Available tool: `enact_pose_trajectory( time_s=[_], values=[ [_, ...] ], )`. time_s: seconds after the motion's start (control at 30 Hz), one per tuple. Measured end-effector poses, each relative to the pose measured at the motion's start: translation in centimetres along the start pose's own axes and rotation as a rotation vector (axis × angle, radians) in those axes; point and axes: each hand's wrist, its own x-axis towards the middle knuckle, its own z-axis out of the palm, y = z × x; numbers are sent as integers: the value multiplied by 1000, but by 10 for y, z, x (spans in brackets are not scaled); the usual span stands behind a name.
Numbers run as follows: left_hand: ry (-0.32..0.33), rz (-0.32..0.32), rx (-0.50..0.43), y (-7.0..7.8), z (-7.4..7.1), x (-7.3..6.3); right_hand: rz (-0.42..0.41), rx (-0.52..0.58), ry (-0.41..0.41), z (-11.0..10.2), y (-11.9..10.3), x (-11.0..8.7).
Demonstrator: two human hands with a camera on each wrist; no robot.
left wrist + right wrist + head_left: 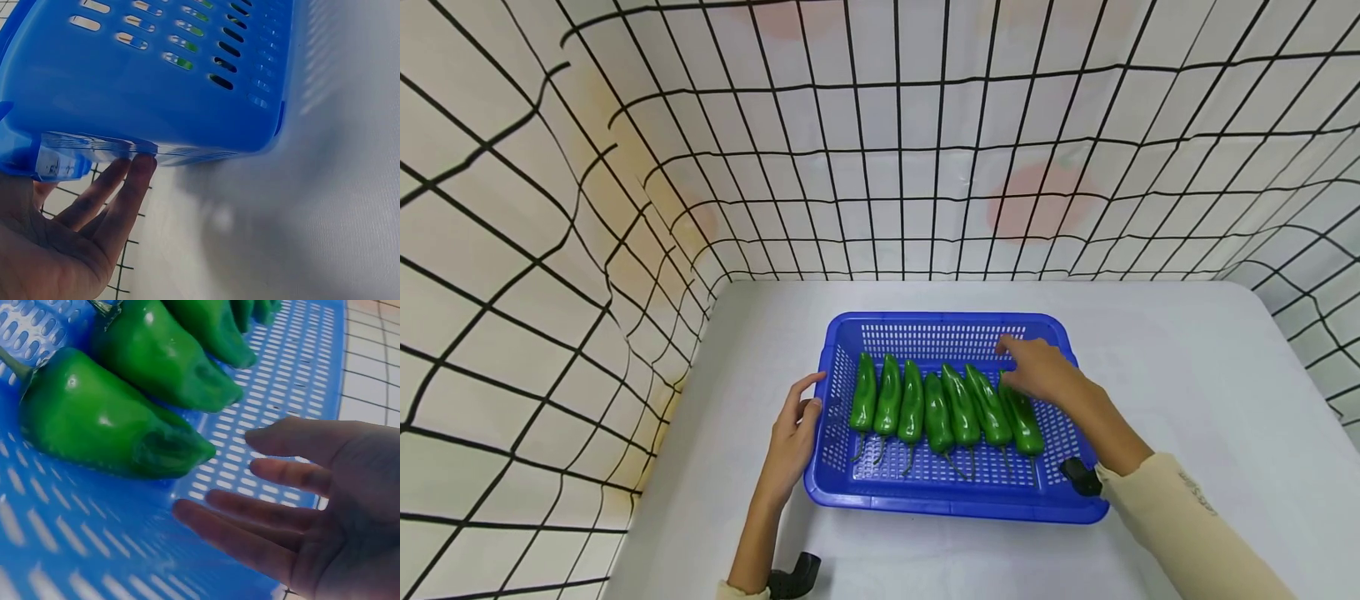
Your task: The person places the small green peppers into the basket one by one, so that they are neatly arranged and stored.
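Several glossy green peppers [912, 404] lie side by side in a row inside a blue plastic basket [955, 505], stems toward the near side. My left hand [792, 433] is at the basket's left side; in the left wrist view its extended fingers [128, 203] reach the outer wall beneath the rim. Over the basket's right part is my right hand [1041, 367], overlapping the far tip of the rightmost pepper [1022, 425] in the head view. In the right wrist view, that hand's fingers [250, 540] are spread beside the tip of the nearest pepper [106, 419], holding nothing.
The basket stands on a white tabletop [1187, 375]. Black wire mesh [917, 150] rises along the back and both sides, with pale sheeting behind it. A black wrist device [795, 575] is worn at the left wrist, another [1080, 477] at the right.
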Motion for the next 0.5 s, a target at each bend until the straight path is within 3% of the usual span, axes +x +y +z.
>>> enact_pose_trajectory(
  time_s=[0.13,0.3,0.37,0.5],
  values=[
    [-3,25,13,-1,0,1,-65,-28,130,-4,1,-10],
    [6,68,69,0,0,0,-70,-2,238,-7,3,-26],
    [36,103,153,4,0,-1,-68,19,269,-7,2,-32],
    [124,212,428,18,0,-8,-73,52,342,-6,-1,-43]
  ],
)
